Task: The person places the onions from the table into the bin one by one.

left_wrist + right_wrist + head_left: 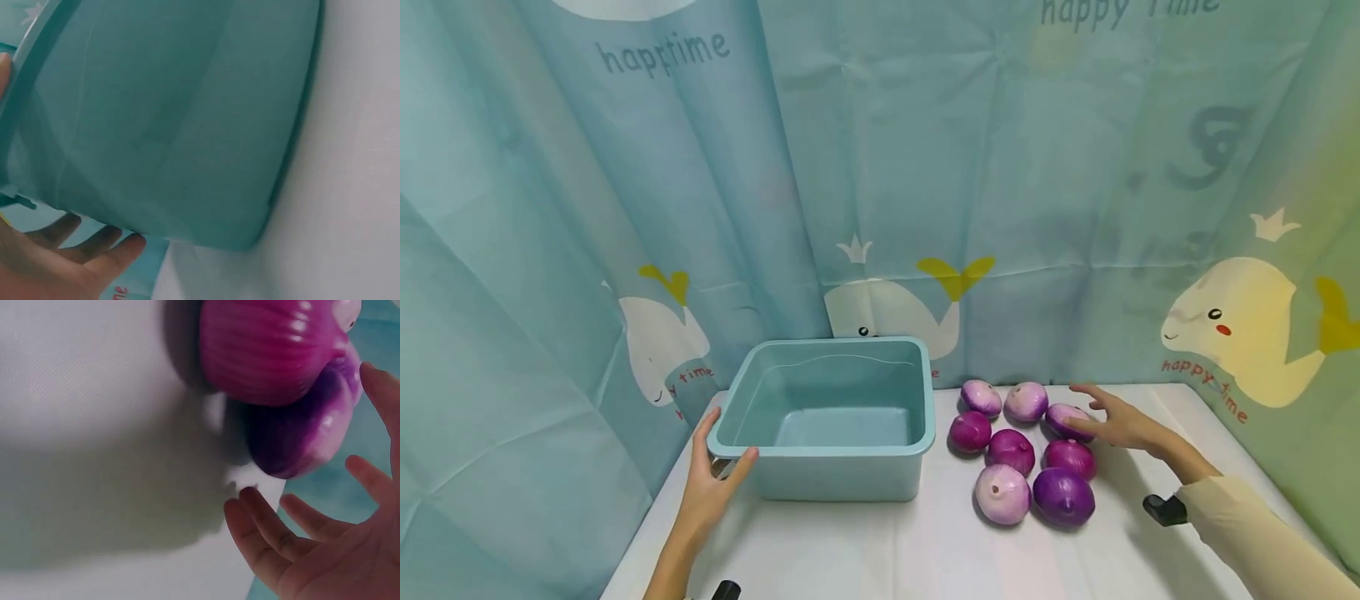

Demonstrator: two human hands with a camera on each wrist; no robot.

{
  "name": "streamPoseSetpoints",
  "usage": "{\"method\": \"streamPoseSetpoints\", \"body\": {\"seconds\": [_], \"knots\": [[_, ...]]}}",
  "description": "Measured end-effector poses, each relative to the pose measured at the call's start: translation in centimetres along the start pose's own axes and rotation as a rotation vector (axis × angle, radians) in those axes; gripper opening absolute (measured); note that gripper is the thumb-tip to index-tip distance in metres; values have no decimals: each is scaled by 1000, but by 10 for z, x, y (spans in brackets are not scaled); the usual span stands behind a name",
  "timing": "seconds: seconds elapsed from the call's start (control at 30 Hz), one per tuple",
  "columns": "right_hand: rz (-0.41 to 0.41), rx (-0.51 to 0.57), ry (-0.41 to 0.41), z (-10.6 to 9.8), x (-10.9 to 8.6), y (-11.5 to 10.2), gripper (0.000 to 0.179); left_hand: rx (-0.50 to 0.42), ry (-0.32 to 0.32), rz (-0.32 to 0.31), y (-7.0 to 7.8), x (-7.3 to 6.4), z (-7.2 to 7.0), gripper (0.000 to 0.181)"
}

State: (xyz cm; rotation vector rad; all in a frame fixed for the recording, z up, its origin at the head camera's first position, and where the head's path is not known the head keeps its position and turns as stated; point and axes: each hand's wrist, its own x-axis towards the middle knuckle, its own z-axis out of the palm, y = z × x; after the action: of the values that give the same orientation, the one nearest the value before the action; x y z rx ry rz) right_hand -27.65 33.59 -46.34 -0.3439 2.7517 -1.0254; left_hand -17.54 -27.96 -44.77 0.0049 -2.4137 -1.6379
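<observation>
- Edges: blue basin [838,479] stands on left part of white tabletop [850,550], near the curtain [1060,208]; a narrow strip of tabletop separates it from eight onions [1011,452] on the right. Broader tabletop lies in front of both.
- Left hand [707,492]: fingers spread, touching basin's outer wall at left front corner.
- Right hand [1123,423]: fingers spread beside the back-right onion [1063,417]; thumb contact cannot be told.
- Hidden: that onion partly behind the thumb in head view; left wrist view crops the basin.
- Appearance: onions glossy, closely clustered, some deep purple, others pale with purple flush.
</observation>
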Motion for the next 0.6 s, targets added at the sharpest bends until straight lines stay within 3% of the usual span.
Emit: {"method": "streamPoseSetpoints", "body": {"seconds": [0.13, 0.33, 0.6], "knots": [[51, 91, -53, 1, 0, 10, 80, -81, -19, -24, -4, -4, 1, 88], [18, 196, -66, 4, 3, 18, 73, -203, -5, -27, -7, -7, 2, 82], [9, 257, -74, 7, 6, 22, 66, -243, -8, -77, -8, -6, 3, 79]]}}
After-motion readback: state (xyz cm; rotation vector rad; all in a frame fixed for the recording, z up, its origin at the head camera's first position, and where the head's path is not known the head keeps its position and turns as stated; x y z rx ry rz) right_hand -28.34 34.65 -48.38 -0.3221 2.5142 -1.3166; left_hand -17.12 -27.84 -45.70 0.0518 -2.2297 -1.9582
